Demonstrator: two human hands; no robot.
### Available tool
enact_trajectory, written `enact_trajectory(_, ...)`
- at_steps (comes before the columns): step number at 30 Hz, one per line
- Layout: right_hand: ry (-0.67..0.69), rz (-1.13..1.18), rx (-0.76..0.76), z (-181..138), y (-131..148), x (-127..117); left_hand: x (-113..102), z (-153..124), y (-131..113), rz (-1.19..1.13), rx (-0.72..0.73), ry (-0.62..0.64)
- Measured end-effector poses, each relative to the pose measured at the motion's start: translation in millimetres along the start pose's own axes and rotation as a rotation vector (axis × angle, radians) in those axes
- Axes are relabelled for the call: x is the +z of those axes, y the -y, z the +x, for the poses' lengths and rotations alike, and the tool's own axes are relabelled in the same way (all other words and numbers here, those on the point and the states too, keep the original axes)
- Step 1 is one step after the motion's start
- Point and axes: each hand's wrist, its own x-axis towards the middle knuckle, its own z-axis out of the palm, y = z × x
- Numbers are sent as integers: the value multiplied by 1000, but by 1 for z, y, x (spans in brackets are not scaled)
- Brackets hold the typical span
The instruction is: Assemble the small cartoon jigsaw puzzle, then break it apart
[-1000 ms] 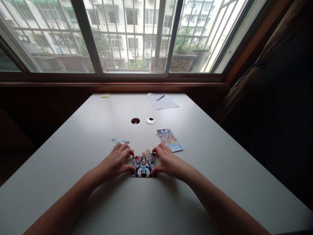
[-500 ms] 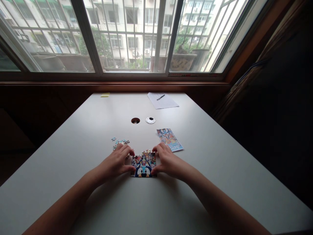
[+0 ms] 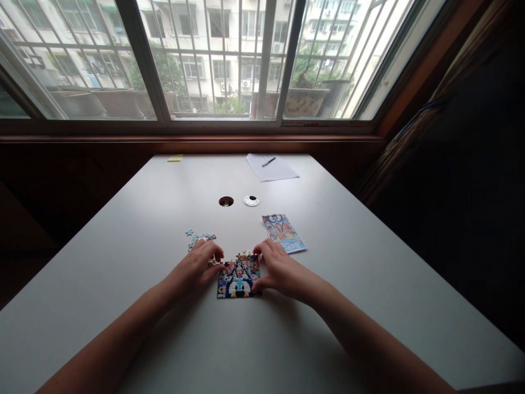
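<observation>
A partly assembled jigsaw puzzle (image 3: 239, 283) lies flat on the table, with a dark blue cartoon dog face along its near side and a ragged far edge. My right hand (image 3: 275, 265) holds the puzzle's right edge, thumb near the lower corner and fingertips by the upper one. At the upper left edge is my left hand (image 3: 200, 262), its thumb and curved fingers apart; nothing shows between them. Partly hidden behind that hand, a pile of loose puzzle pieces (image 3: 202, 238) rests on the table.
A picture card (image 3: 284, 233) of the same design lies beyond my right hand. Farther back on the white table (image 3: 123, 230) are a round cable hole (image 3: 226, 202), its cover ring (image 3: 251, 201), paper sheets (image 3: 279, 171), a pen (image 3: 269, 162) and yellow sticky notes (image 3: 175, 158).
My left hand has let go of the puzzle's left side; its thumb has moved up toward the upper left edge. The right hand stays at the right edge.
</observation>
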Motion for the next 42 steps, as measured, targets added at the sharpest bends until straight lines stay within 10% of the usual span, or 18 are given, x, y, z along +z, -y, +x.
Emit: enact_trajectory(42,3,-11,-9,-2,3,-3,3,2,-10,58,145,-12)
